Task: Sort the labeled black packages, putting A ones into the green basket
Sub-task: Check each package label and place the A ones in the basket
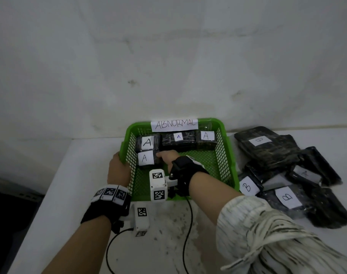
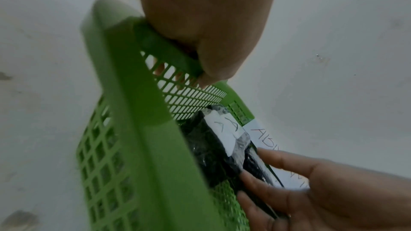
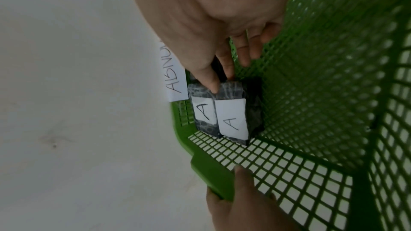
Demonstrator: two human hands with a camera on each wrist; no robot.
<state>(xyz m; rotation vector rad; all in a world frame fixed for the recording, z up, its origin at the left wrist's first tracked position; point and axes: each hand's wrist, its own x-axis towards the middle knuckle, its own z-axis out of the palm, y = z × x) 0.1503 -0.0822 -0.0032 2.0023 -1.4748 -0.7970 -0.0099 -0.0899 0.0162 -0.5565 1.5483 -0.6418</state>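
The green basket [image 1: 226, 147], mesh-walled with an "ABNORMAL" tag, held four black A packages: three in a row along its far wall [image 1: 178, 139] and a fourth [image 1: 147, 159] just before the leftmost one. More black packages [image 1: 287, 196], mostly labeled B, lay heaped right of it.

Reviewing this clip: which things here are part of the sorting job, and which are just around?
In the job:
green basket, gripped at its rim by the left hand
four A packages in it; the right hand touches the nearest
pile of black packages beside it, mostly B, one A

Just there:
ABNORMAL sign
wrist camera cables
white wall
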